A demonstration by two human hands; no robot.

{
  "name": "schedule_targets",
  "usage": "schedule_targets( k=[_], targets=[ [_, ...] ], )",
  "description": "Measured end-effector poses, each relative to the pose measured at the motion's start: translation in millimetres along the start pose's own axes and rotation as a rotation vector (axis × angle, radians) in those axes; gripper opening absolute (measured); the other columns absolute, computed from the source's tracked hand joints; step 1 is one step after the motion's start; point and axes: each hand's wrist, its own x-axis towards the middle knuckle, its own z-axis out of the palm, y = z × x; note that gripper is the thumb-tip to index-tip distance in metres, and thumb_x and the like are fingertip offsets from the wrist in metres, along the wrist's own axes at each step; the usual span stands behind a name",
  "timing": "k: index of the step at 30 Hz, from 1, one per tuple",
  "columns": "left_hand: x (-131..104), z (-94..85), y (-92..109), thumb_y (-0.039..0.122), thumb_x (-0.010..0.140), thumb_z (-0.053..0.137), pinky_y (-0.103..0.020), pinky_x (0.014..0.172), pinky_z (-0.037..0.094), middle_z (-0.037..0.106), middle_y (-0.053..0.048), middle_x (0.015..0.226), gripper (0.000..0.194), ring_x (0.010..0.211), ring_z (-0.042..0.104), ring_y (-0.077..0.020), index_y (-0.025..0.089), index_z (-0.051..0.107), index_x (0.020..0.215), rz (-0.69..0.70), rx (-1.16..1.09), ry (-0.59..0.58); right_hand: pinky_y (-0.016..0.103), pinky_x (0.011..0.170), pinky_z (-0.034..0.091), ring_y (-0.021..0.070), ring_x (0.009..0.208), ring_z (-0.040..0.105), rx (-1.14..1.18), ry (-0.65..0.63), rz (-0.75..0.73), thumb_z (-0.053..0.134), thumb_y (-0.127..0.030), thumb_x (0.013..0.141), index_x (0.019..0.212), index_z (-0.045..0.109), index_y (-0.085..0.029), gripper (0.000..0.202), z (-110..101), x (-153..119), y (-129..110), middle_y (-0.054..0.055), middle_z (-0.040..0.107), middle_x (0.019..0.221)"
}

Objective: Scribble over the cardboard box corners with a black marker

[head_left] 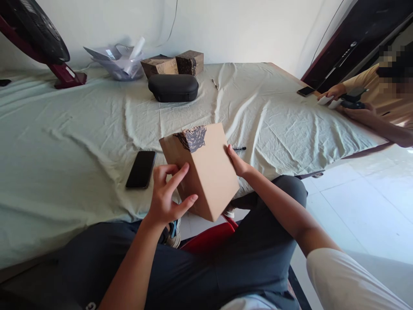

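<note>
I hold a plain cardboard box (206, 172) with a black scribbled patch on its upper corner, tilted over the edge of the cloth-covered table (64, 142). My left hand (166, 196) grips its left side with fingers spread across the front face. My right hand (237, 161) presses against its right edge from behind. A black phone (141, 169) lies face up on the cloth just left of the box. A black pen (239, 149) lies right of my right hand.
A black oval case (173, 88), two small brown boxes (174, 64), a crumpled plastic bag with papers (119, 60) and a fan base (66, 76) sit at the far side. Another person's hands (342, 97) rest at the right corner beside a phone (306, 91).
</note>
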Motion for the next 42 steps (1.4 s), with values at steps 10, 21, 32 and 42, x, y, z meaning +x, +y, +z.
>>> schedule_targets(
  k=[10, 21, 32, 42],
  targets=[
    [-0.3, 5.2, -1.1, 0.024, 0.106, 0.071, -0.056, 0.127, 0.047, 0.059, -0.014, 0.170, 0.067, 0.148, 0.057, -0.0380, 0.036, 0.058, 0.171, -0.050, 0.149, 0.008, 0.057, 0.139, 0.049, 0.0326, 0.156, 0.069, 0.171, 0.107, -0.085, 0.050, -0.086, 0.104, 0.142, 0.077, -0.027, 0.075, 11.4, 12.0, -8.0, 0.007, 0.086, 0.142],
    [-7.0, 13.2, -16.8, 0.036, 0.112, 0.069, -0.053, 0.133, 0.050, 0.051, -0.019, 0.181, 0.083, 0.165, 0.053, -0.0347, 0.031, 0.030, 0.185, -0.130, 0.027, -0.007, 0.055, 0.143, 0.042, 0.0319, 0.170, 0.052, 0.035, 0.161, -0.469, 0.067, -0.087, 0.095, 0.139, 0.079, -0.033, 0.071, 22.1, 1.0, -13.1, 0.003, 0.080, 0.152],
    [-13.5, 16.0, -34.0, 0.057, 0.102, 0.080, -0.064, 0.135, 0.048, 0.039, -0.024, 0.187, 0.099, 0.173, 0.044, -0.0443, 0.033, 0.032, 0.184, -0.155, 0.034, 0.014, 0.054, 0.134, 0.053, 0.0354, 0.164, 0.057, -0.152, 0.324, -0.444, 0.064, -0.096, 0.090, 0.139, 0.078, -0.035, 0.080, 20.8, -7.2, -3.6, 0.007, 0.079, 0.151],
    [-17.8, 16.4, -35.3, 0.059, 0.094, 0.088, -0.075, 0.139, 0.035, 0.013, -0.027, 0.194, 0.123, 0.181, 0.023, -0.0506, 0.034, 0.013, 0.188, -0.153, 0.028, -0.089, 0.055, 0.122, 0.062, 0.0373, 0.159, 0.061, -0.063, 0.318, -0.379, 0.065, -0.096, 0.089, 0.142, 0.075, -0.034, 0.082, 19.6, -3.5, 2.7, 0.007, 0.080, 0.146]
  ],
)
